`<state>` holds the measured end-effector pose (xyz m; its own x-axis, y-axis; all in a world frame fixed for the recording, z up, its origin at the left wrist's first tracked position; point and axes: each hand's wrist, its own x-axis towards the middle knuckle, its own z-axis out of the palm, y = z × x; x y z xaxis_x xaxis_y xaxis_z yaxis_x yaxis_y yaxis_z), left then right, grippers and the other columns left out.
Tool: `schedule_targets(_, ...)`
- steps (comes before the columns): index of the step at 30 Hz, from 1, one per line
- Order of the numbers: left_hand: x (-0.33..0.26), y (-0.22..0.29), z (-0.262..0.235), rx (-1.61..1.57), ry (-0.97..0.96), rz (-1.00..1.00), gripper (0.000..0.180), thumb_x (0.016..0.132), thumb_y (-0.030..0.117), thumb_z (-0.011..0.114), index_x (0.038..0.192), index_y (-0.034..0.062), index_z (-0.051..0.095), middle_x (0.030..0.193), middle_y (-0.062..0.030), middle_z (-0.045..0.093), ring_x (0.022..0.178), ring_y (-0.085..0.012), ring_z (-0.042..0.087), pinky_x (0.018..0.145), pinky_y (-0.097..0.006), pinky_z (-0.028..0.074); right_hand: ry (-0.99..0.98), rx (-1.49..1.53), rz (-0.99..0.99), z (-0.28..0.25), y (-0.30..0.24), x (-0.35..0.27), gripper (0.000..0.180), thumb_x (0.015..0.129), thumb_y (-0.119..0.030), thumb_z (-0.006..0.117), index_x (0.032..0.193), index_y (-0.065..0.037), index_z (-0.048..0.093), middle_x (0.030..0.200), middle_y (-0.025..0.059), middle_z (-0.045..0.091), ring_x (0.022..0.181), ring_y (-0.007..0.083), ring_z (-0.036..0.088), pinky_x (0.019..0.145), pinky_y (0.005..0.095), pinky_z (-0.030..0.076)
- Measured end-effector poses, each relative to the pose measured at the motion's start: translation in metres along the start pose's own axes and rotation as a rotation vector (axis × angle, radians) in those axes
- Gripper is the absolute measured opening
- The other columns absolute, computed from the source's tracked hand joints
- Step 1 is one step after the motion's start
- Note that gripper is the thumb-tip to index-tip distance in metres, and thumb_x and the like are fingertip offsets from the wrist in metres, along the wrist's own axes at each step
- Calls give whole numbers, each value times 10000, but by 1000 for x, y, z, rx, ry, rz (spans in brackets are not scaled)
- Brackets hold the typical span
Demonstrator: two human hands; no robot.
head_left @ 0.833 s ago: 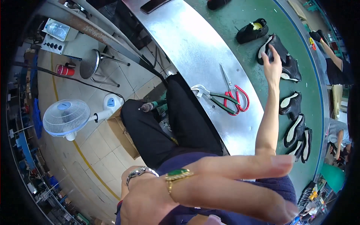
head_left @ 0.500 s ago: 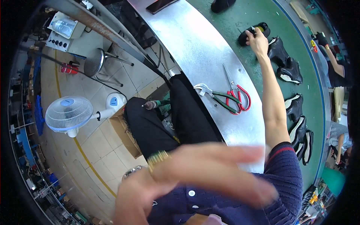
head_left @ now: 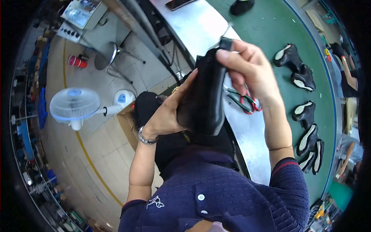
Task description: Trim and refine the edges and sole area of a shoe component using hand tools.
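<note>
A black shoe (head_left: 203, 96) is held up in front of me, over my lap and the metal bench. My left hand (head_left: 170, 112), with a wristwatch at its wrist, is closed around its left side and lower end. My right hand (head_left: 251, 69) grips the upper end, thumb over a dark upright piece (head_left: 225, 44); whether that piece belongs to the shoe I cannot tell. A thin pale tip sticks up above it, blurred. Beside the right wrist lie green-handled pincers (head_left: 239, 96) and red-handled scissors (head_left: 255, 106), both partly hidden.
Along the green surface (head_left: 270, 116) on the right stand several black shoes (head_left: 303, 75), with another dark one (head_left: 242, 6) farther off. A phone (head_left: 178, 4) lies at the far end of the metal bench (head_left: 247, 131). A fan (head_left: 75, 106) and a round stool (head_left: 106, 56) are to the left.
My right hand has come back from the green surface, bringing a black shoe over my lap. My left hand, blurred close to the camera before, has moved forward and taken hold of it.
</note>
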<state>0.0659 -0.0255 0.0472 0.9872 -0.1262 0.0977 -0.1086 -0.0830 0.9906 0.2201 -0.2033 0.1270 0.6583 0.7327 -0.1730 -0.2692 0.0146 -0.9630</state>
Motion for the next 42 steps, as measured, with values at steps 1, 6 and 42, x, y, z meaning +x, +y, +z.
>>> schedule_targets(1,-12,-7,-2,-169,4,7,1059,717,90,812,1538,58,144,1560,-121,279,1408,-216,326,1146,-341,270,-58,41,54,13,7,3,267,915,-261,677,765,-63,580,506,-18,537,388,53,488,382,179,350)
schedule_targets(6,-72,-54,2,-183,203,-63,1192,653,66,862,1544,61,71,1587,-104,198,1425,-196,284,1167,-337,232,-136,14,27,40,55,20,266,1006,-268,523,1062,-29,625,636,2,604,576,82,615,555,201,512)
schedule_targets(42,-88,-85,-30,-503,819,-187,620,970,293,541,1460,-21,328,1427,-200,440,1282,-251,467,1033,-333,398,-445,-79,675,99,76,22,651,988,-119,503,1536,-94,153,1190,156,627,1017,184,627,887,326,511)
